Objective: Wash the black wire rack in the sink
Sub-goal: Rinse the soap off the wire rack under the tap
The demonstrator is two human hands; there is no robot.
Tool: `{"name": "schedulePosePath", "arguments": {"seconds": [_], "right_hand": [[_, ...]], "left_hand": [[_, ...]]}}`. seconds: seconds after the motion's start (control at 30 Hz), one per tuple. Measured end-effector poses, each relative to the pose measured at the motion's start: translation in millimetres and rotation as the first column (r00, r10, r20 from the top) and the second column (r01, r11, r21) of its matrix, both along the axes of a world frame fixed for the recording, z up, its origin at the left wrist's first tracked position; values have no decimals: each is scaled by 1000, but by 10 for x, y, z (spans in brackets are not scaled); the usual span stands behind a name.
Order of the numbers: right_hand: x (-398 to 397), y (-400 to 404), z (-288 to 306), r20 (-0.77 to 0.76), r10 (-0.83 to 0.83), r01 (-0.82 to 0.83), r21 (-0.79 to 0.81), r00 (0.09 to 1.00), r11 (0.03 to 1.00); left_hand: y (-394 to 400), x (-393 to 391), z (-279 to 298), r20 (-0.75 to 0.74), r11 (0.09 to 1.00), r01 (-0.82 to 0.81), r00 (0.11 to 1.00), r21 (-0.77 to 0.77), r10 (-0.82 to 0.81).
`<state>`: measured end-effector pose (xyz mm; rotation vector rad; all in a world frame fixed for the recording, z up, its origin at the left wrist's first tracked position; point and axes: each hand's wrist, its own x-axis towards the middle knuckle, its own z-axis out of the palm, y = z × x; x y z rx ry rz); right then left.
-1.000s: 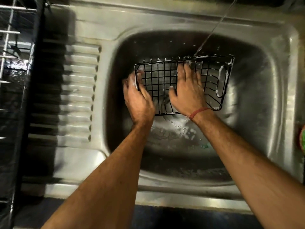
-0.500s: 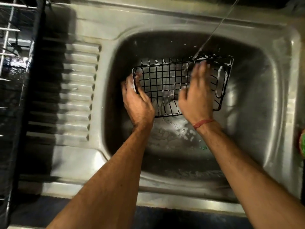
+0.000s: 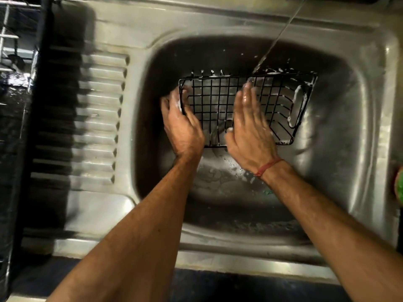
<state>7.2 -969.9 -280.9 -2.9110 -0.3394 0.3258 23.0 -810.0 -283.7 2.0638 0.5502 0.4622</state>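
Black wire rack [image 3: 218,101], soapy, held w/ far edge under thin water stream [image 3: 274,38] in sink [image 3: 370,105]: left hand [image 3: 181,125] grips its left rim; right hand [image 3: 250,127], fingers flat, has slid back toward centre, i.e. rinse-rubbing still under way.

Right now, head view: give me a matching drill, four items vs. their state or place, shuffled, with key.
Items
1. left hand
2. right hand
3. water stream
4. red thread

States or places
A. lands on the rack's far edge
B. fingers straight, flat on the grid
C. tied round the right wrist
D. grips the rack's left edge

The black wire rack, soapy in spots, is held inside the steel sink.

Pairs: 1-D, 2-B, 3-A, 4-C
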Motion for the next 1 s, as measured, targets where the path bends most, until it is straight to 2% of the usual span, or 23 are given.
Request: {"name": "schedulePosePath", "arguments": {"seconds": [0.07, 0.1, 0.23, 0.37, 0.43, 0.57, 0.73, 0.8, 0.9, 1.0], "right_hand": [[-53, 64, -44, 7, 179, -179, -3, 984, 984], [-44, 42, -64, 16, 207, -207, -4, 978, 978], [-39, 33, -77, 11, 89, -89, -24, 996, 996], [6, -61, -70, 1, 205, -205, 27, 979, 978], [65, -240, -54, 14, 166, -166, 18, 986, 986], [-71, -373, -52, 35, -55, 55, 25, 998, 998], [-100, -400, -95, 8, -29, 29, -25, 1000, 999], [-92, -409, -95, 23, -13, 14, -67, 1000, 998], [-49, -384, -69, 18, 53, -52, -61, 998, 997], [68, -396, -74, 9, 162, -162, -13, 987, 987]], "left_hand": [[-16, 27, 13, 16, 1000, 12, 1000, 5, -13], [-23, 34, 10, 24, 1000, 16, 1000, 4, -17], [-2, 116, -42, 31, 996, 88, 996, -9, -88], [-1, 173, -87, 22, 991, 128, 992, -28, -127], [-16, 195, -103, 31, 992, 119, 993, -36, -118], [-29, 258, -129, 31, 991, 129, 991, -45, -128], [-23, 264, -103, 31, 990, 122, 992, -65, -120], [-24, 245, -36, 22, 979, 156, 988, -129, -155], [28, 183, 112, -21, 926, 155, 985, -344, -172], [147, 117, 334, -119, 805, 67, 978, -589, -169]]}}
